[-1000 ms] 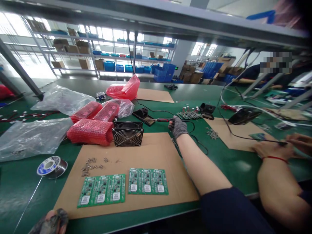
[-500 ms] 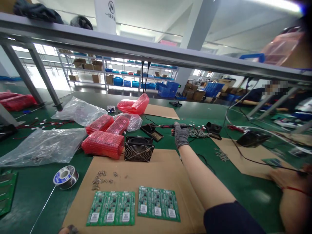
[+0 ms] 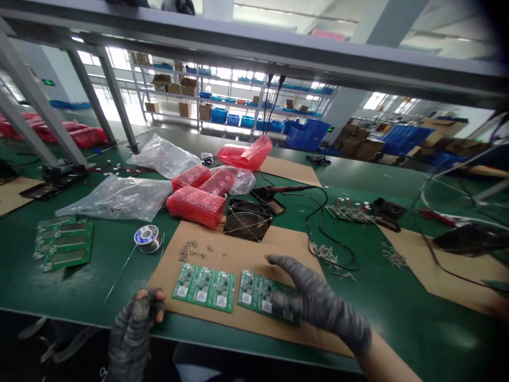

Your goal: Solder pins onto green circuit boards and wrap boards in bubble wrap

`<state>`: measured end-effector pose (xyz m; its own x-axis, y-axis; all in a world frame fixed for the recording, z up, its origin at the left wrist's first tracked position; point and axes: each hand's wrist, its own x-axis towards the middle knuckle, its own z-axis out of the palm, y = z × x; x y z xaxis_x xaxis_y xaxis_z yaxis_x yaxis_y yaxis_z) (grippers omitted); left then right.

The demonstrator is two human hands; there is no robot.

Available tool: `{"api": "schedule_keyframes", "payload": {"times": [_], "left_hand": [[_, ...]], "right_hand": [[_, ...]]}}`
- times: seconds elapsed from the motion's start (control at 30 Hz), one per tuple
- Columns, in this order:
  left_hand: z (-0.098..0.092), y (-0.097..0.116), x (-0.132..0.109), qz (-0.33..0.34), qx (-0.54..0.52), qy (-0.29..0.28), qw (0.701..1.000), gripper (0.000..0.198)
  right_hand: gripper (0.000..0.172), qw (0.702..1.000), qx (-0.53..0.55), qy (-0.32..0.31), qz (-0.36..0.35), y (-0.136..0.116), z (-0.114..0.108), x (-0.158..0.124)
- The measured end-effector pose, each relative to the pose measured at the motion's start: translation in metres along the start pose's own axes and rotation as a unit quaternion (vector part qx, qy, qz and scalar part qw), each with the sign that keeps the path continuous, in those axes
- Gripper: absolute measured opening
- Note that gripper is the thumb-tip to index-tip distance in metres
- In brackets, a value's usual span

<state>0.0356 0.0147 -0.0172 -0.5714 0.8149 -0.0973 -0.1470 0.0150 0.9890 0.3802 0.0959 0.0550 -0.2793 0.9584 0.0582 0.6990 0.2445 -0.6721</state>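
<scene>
Two green circuit-board panels lie side by side on a cardboard mat [image 3: 238, 249] near the table's front edge. My right hand [image 3: 314, 302], in a grey glove, rests with fingers spread on the right panel [image 3: 258, 292]. The left panel [image 3: 203, 285] lies untouched. My left hand [image 3: 135, 326], also gloved, sits at the table edge left of the mat with its fingers curled; what they hold, if anything, is hidden. A soldering iron [image 3: 288, 189] rests on its stand behind the mat, and its black cord loops to the right.
Behind the mat stand a small black fan [image 3: 247, 220], red bubble-wrap packs [image 3: 196, 204] and clear plastic bags [image 3: 119, 196]. A solder spool [image 3: 147, 237] and another green panel [image 3: 66, 244] lie to the left. Small metal parts [image 3: 191, 249] are scattered on the mat.
My right hand has let go of the soldering iron, now on its stand, and come back onto the right panel. The view has swung left, and my left hand has risen into sight.
</scene>
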Motion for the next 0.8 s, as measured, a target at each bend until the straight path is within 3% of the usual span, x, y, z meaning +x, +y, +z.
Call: {"api": "schedule_keyframes", "payload": {"times": [0.07, 0.17, 0.3, 0.37, 0.47, 0.57, 0.7, 0.8], "left_hand": [[-0.001, 0.003, 0.001, 0.001, -0.017, -0.017, 1.0, 0.043], [-0.002, 0.006, 0.002, 0.002, -0.046, -0.032, 0.998, 0.043], [-0.004, 0.004, 0.003, 0.006, -0.062, -0.03, 0.998, 0.044], [-0.004, 0.002, 0.004, 0.009, -0.076, -0.029, 0.997, 0.045], [-0.004, 0.0, 0.007, 0.013, -0.094, -0.028, 0.995, 0.048], [-0.006, 0.001, 0.008, 0.014, -0.102, -0.02, 0.995, 0.048], [-0.013, 0.004, 0.0, 0.019, -0.109, 0.014, 0.994, 0.048], [-0.019, 0.008, -0.005, 0.024, -0.122, 0.043, 0.991, 0.048]], "right_hand": [[0.073, 0.994, -0.097, -0.04, -0.031, 0.003, 0.019, -0.033], [0.066, 0.985, -0.168, -0.029, -0.037, 0.008, 0.03, -0.049], [0.051, 0.979, -0.19, 0.059, -0.036, -0.017, 0.031, -0.033], [0.043, 0.98, -0.173, 0.07, -0.064, -0.039, 0.042, -0.022], [0.052, 0.978, -0.145, 0.034, -0.144, -0.066, 0.073, -0.008], [0.062, 0.972, -0.155, -0.015, -0.175, -0.082, 0.1, 0.004], [0.055, 0.978, -0.149, -0.072, -0.127, -0.102, 0.104, 0.017], [0.046, 0.993, -0.086, -0.057, -0.065, -0.106, 0.096, 0.024]]}}
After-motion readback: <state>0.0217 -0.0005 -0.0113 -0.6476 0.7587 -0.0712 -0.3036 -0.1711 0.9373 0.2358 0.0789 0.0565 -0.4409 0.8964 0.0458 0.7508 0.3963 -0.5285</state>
